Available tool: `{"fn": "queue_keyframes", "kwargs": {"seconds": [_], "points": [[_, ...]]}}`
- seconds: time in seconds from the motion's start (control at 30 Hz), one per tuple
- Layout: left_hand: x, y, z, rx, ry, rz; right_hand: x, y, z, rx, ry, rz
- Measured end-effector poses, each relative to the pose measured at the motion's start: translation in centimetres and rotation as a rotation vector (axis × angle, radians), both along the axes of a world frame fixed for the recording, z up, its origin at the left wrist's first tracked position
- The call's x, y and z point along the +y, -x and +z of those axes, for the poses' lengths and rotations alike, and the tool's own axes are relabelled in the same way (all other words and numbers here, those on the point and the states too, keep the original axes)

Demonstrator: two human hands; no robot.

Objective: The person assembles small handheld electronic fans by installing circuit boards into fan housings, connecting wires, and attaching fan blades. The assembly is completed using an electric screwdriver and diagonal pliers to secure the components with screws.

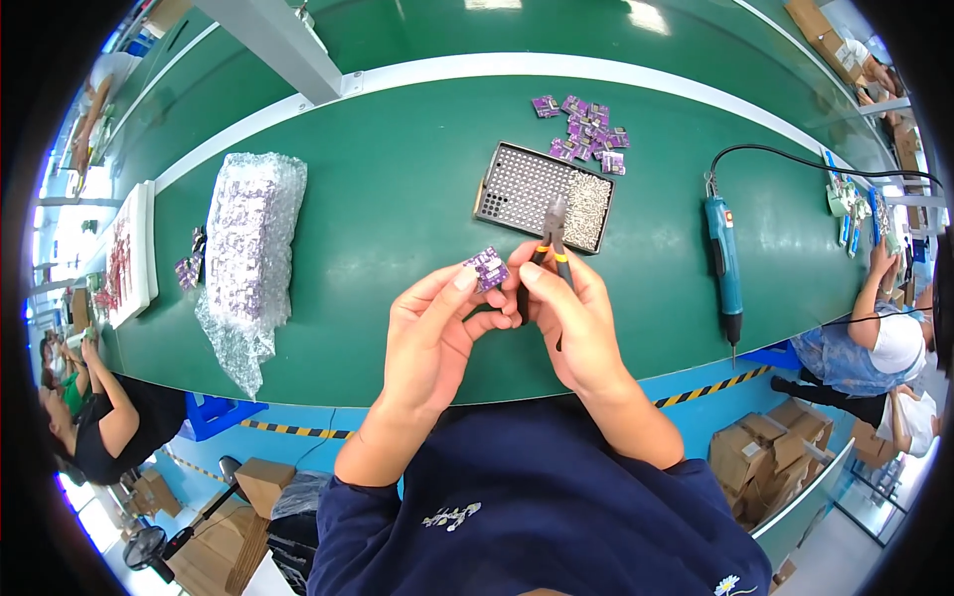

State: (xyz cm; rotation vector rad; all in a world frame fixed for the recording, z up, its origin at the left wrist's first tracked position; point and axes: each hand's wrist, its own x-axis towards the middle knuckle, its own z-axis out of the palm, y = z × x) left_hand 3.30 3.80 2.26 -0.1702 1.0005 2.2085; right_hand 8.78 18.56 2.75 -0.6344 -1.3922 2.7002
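Between the thumb and fingers of my left hand (434,316) is a small purple circuit board (487,268), held up over the green table. My right hand (571,308) grips a pair of pliers (553,226) with black and yellow handles, their jaws pointing away from me. Just beyond the pliers lies a black tray (527,189) with a grid of holes, and its right part is heaped with small silvery metal parts (588,207). Farther back, several purple circuit boards (588,129) lie in a loose pile.
Bubble wrap (253,228) around stacked boards lies at left, near a white foam tray (134,253). On the right lies a teal electric screwdriver (721,253) with a black cable. A metal post (278,45) rises at the back. Other people sit at both sides.
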Motion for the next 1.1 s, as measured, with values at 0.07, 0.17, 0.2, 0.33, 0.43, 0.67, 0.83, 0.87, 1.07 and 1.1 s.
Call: {"fn": "queue_keyframes", "kwargs": {"seconds": [0.07, 0.17, 0.2, 0.33, 0.43, 0.67, 0.83, 0.87, 1.07, 1.1], "points": [[-0.2, -0.2, 0.5, 0.016, -0.008, -0.009, 0.1, -0.2, 0.5, 0.024, 0.038, 0.012], [0.0, -0.1, 0.3, -0.01, -0.057, -0.021, 0.7, -0.2, 0.3, 0.025, 0.062, 0.027], [0.2, 0.0, 0.3, -0.061, -0.093, -0.017, 1.1, -0.2, 0.3, 0.029, 0.092, 0.026], [0.5, 0.4, 0.4, -0.115, -0.092, -0.006, 6.0, -2.5, 0.2, 0.003, -0.442, -0.019], [-1.4, 0.4, 0.6, -0.134, -0.079, 0.021, 9.6, -3.7, 0.1, -0.152, -1.319, -0.122], [-4.7, 2.2, -1.6, 0.247, 0.225, 0.254, 5.8, 1.6, 5.3, 0.185, -1.279, 0.206], [-10.1, -1.7, -1.8, 0.315, 0.301, 0.586, -2.7, 14.8, 1.2, 0.775, -1.828, 0.635], [-11.1, -2.4, -2.5, 0.309, 0.291, 0.654, -4.0, 15.7, 0.1, 0.769, -1.887, 0.725], [-14.3, -3.7, -2.9, 0.342, 0.331, 0.68, -5.9, 20.6, -1.8, 1.015, -1.864, 0.76], [-14.0, -3.3, -2.6, 0.333, 0.306, 0.657, -5.1, 21.3, -1.7, 0.952, -1.913, 0.739]]}}
